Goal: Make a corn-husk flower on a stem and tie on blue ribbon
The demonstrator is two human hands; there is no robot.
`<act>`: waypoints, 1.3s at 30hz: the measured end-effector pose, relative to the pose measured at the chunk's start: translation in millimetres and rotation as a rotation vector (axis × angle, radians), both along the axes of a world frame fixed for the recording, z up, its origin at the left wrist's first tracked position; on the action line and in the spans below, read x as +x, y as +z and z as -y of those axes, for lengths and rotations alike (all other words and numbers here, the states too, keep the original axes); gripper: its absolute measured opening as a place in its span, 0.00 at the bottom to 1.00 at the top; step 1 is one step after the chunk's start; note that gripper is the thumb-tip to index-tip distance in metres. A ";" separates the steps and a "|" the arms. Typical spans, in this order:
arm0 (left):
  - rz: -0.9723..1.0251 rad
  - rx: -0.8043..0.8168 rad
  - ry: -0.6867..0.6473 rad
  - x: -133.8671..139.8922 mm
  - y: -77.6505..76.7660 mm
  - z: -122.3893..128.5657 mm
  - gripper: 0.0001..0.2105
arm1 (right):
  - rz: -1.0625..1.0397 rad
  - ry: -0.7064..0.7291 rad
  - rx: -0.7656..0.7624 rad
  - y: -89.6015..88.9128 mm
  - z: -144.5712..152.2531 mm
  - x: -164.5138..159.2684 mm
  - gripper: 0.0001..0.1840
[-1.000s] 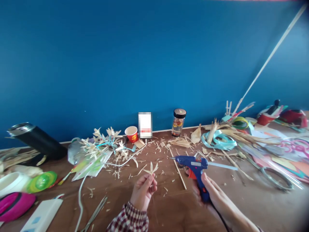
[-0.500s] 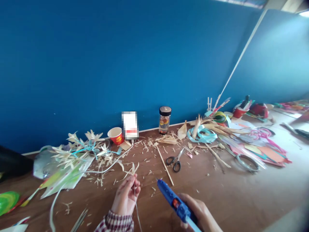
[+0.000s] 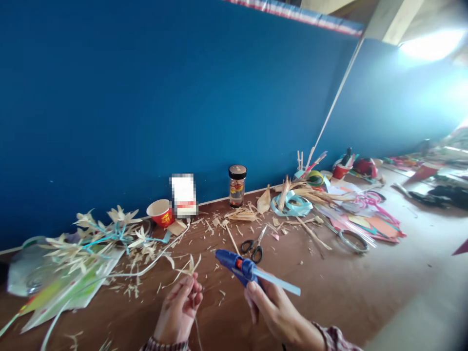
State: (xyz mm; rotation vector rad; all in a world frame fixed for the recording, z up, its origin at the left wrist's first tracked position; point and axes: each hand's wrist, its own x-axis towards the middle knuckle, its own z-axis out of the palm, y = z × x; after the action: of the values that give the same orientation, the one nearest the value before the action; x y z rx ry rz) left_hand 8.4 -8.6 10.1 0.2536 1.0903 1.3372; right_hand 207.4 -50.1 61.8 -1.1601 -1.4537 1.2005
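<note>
While left hand [image 3: 178,308] (curled) pinches flower [image 3: 191,266], right hand [image 3: 276,306] grips glue gun [image 3: 233,263]

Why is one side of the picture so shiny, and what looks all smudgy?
Head view: a bright light at upper right washes out part of the blue wall and pales the table there; head view: things near the right edge look soft and stretched, while the glue gun is clearer; head view: blocky squares hide the white thing beside the red cup.

Lidded jar [image 3: 237,187] near blue wall [image 3: 175,97]
</note>
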 end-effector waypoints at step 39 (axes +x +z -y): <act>0.033 0.027 -0.023 2.2 2.1 0.8 0.15 | 0.973 -0.845 0.206 -19.6 -28.1 200.2 0.36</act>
State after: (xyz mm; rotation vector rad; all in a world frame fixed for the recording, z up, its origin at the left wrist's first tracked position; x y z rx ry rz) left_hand 10.6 -9.4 12.2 0.2625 1.0399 1.3317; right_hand 407.6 -22.1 42.1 -2.0442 -1.3930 -0.1548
